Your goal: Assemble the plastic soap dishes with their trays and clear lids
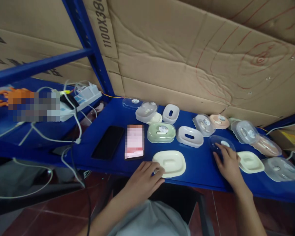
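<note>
Cream dish and clear lid under two hands

The person's left hand touches the dish's left rim near the front of the blue tabletop; whether its grip is clenched on it cannot be told. Farther right, the right hand has fingertips on the lid, its grip likewise unclear. A green box sits behind the dish; a lit phone lies left.
</note>
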`<control>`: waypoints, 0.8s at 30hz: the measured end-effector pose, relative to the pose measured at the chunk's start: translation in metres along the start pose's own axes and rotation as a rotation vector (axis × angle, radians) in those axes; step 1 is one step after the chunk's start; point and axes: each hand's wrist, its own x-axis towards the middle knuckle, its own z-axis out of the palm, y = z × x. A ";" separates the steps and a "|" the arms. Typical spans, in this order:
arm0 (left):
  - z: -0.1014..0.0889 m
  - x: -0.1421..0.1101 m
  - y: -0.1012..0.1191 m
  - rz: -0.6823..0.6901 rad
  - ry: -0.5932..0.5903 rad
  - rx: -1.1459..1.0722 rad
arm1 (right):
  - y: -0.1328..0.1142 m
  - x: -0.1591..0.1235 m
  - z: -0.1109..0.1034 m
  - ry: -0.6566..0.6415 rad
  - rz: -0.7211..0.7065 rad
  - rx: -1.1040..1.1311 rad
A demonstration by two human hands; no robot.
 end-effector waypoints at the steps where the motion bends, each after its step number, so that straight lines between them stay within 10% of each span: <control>1: 0.000 -0.001 -0.001 -0.001 0.008 -0.001 | -0.009 -0.006 -0.004 -0.009 -0.040 0.041; 16: 0.008 0.001 -0.011 -0.131 0.086 -0.314 | -0.074 -0.039 -0.041 -0.097 -0.175 0.379; 24: 0.009 0.001 -0.016 -0.227 0.003 -0.481 | -0.150 -0.016 -0.031 -0.221 -0.579 0.451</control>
